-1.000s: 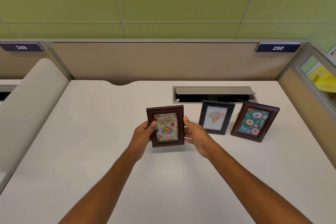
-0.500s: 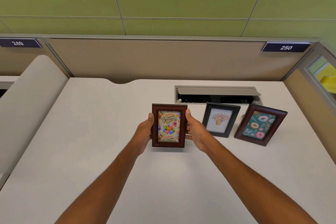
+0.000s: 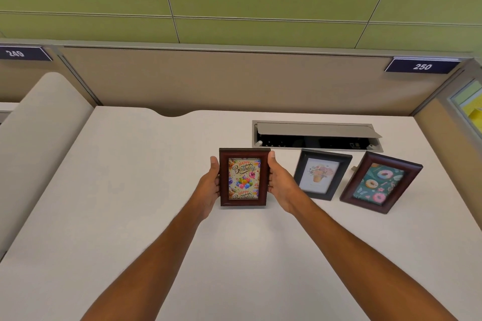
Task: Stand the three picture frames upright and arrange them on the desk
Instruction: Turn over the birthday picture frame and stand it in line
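Birthday frame (image 3: 243, 178) is gripped at both side edges: the left hand (image 3: 210, 185) is closed on its left edge with the thumb laid along the front of the moulding, and the right hand (image 3: 280, 185) is closed on its right edge in the same way. Held by the sides like this, the glass is kept free of prints and the picture can be squared up and tilted evenly. The frame is held upright, facing the wearer, with its lower edge at or just above the bench (image 3: 130, 190); whether it is already touching cannot be told, and its back stand is hidden.

To the right, the black frame (image 3: 322, 174) with the flower picture is seen standing, leaned back slightly, just beside the right hand. Further right, the doughnut frame (image 3: 380, 182) is standing too, turned a little inward, and a small part of its rear prop is visible behind it. Both are set in front of the open cable hatch (image 3: 317, 135), apart from each other with a narrow gap between them.

By the look of it, two of the three frames are already placed, and the third is being positioned at the left end of the row. Release is judged safe only once the hidden stand is bearing on the surface; otherwise the frame could tip backward or forward.
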Demonstrator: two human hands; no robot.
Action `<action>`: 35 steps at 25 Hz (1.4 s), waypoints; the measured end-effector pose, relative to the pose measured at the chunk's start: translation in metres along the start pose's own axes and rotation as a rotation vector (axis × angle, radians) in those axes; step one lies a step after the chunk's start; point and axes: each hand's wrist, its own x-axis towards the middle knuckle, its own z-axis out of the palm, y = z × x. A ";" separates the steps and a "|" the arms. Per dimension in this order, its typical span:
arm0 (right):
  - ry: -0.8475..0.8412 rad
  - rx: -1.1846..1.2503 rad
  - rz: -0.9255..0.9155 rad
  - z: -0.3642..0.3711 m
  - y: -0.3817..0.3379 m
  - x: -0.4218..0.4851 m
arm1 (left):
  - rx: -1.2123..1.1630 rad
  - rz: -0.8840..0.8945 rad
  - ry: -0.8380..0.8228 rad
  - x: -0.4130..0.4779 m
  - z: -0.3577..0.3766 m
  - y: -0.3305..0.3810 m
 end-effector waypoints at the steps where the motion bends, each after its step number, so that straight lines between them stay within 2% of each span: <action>1: 0.000 -0.001 -0.001 0.000 0.000 0.001 | -0.005 0.002 -0.002 0.002 -0.001 0.000; 25: -0.002 -0.011 -0.025 0.002 0.015 -0.002 | -0.080 0.004 0.017 0.001 -0.013 -0.018; 35: 0.085 -0.038 0.009 -0.003 0.033 -0.028 | -0.100 -0.055 0.170 -0.019 -0.041 -0.047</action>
